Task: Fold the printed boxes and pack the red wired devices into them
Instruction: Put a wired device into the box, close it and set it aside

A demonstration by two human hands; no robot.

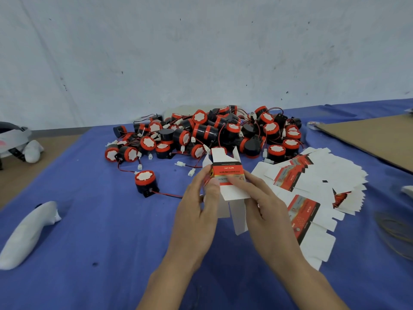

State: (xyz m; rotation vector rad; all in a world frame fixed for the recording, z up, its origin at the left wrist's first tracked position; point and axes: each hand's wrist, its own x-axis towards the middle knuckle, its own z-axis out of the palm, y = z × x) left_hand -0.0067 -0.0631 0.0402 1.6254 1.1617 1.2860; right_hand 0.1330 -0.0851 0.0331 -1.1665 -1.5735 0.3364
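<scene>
Cardboard is taking shape: one half-folded box is held above the blue worktop. The left hand pinches its left edge and the right hand grips its right side, with the flaps untucked. Next, I judge, the bottom flaps need closing. One device sits apart from a pile of several dozen. The flat boxes overlap too much to count.

The half-folded box at the centre of the frame carries, upside down on its black band, small white print that seems to read "QTY:1PC". The yellow line on the red band below it is too blurred to read. A flat box at lower right shows similar sideways print, also not clearly legible.
</scene>
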